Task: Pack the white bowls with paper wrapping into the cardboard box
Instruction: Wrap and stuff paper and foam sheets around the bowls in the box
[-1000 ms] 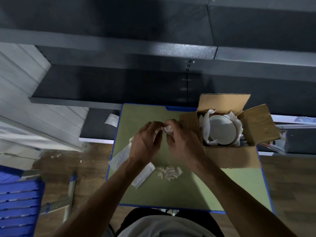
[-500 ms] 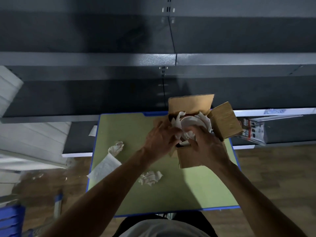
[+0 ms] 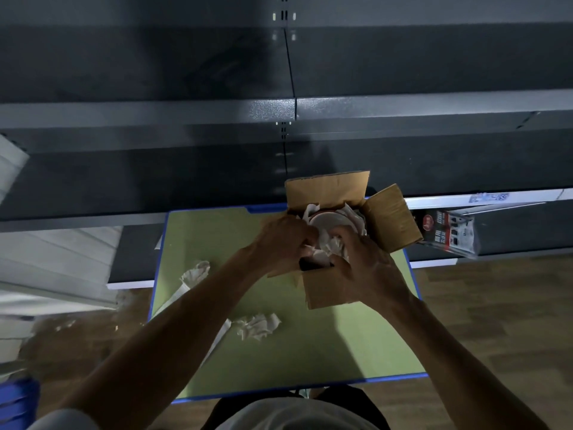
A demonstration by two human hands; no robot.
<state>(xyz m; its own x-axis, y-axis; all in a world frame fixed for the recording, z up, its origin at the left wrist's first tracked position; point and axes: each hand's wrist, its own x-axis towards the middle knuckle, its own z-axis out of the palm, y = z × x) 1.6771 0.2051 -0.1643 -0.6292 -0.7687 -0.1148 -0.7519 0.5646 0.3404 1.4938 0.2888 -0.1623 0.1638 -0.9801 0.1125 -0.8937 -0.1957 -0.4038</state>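
Box: cardboard box (image 3: 333, 287) at far right of green bench (image 3: 310, 352), flaps up.
Bowl: white bowl (image 3: 328, 219) inside box, paper wrapping (image 3: 331, 246) around it.
Left hand (image 3: 283, 243): fingers curled on paper at box's near-left edge.
Right hand (image 3: 367, 268): fingers pressing crumpled paper into box.
Loose: paper wad (image 3: 257, 327) on bench.

The cardboard box (image 3: 328, 290) sits on the far right part of the counter (image 3: 341, 346). A bowl (image 3: 328, 218) lies in the box with paper wrapping (image 3: 333, 246) around it. Two crumpled papers lie on the counter left of the box, one near (image 3: 257, 327), one farther left (image 3: 195, 273). Shelves (image 3: 217, 178) stand behind the counter.
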